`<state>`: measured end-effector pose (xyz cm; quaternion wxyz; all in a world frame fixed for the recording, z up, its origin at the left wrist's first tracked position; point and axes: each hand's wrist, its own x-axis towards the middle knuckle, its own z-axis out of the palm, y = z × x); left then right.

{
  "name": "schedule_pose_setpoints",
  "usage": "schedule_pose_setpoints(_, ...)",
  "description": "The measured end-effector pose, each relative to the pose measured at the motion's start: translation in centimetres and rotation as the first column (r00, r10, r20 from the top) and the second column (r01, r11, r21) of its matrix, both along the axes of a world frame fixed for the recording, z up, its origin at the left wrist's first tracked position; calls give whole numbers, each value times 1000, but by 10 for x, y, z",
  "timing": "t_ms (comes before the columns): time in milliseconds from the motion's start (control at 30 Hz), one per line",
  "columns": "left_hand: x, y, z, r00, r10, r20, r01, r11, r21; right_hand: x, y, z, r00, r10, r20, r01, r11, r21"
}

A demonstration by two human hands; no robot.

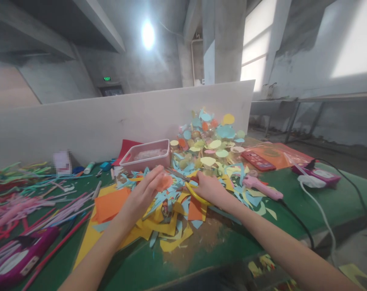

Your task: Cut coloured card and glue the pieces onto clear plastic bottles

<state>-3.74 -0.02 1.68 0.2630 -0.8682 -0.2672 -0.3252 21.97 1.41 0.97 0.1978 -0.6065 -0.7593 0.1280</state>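
Observation:
My left hand [148, 186] pinches a small rounded piece of orange paper [164, 183] at the middle of the table. Yellow-handled scissors [197, 195] sit in my right hand [209, 188], my fingers wrapped round the handles. Their blades [177, 174] point left, close to the orange paper; whether they touch it I cannot tell. Below and around both hands lies a heap of blue and yellow paper scraps [166, 220]. Orange paper sheets [112, 204] rest beside my left wrist on a larger yellow sheet [88, 238].
Behind my hands stands a pink plastic basket [145, 161]. Cut paper rounds [215, 144] pile up at the back. On the right are a pink corded tool [264, 189], a red phone [258, 161] and a purple device [318, 176]. Pipe cleaners [28, 206] cover the left. A white board [80, 125] rises behind.

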Motion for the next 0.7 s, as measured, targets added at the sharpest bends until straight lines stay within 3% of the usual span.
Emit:
schedule_pose_setpoints(133, 5, 0, 0, 997, -37, 69, 37, 999, 9, 2, 5, -8, 994, 38, 99, -48, 993, 104)
schedule_pose_setpoints(200, 9, 2, -3, 983, -42, 180, 51, 998, -41, 2, 7, -14, 984, 71, 162, -95, 984, 151)
schedule_pose_setpoints(300, 17, 3, -10, 906, 13, 424, 82, 975, -205, 3, 7, -22, 969, 134, 206, -168, 973, 161)
schedule_pose_setpoints(433, 26, 4, -14, 779, 177, 602, 169, 865, -473, 2, 4, -20, 960, 206, 188, -239, 955, 176)
schedule_pose_setpoints(533, 29, 4, -16, 707, 254, 660, 234, 797, -557, 1, 0, -9, 958, 286, 22, -283, 931, 232)
schedule_pose_setpoints(600, 31, 4, -17, 682, 276, 677, 276, 760, -588, -1, -3, -4, 914, 378, -150, -329, 904, 272)
schedule_pose_setpoints(700, 35, 1, -19, 719, 253, 647, 306, 721, -622, -5, -6, -4, 823, 498, -273, -399, 849, 347)
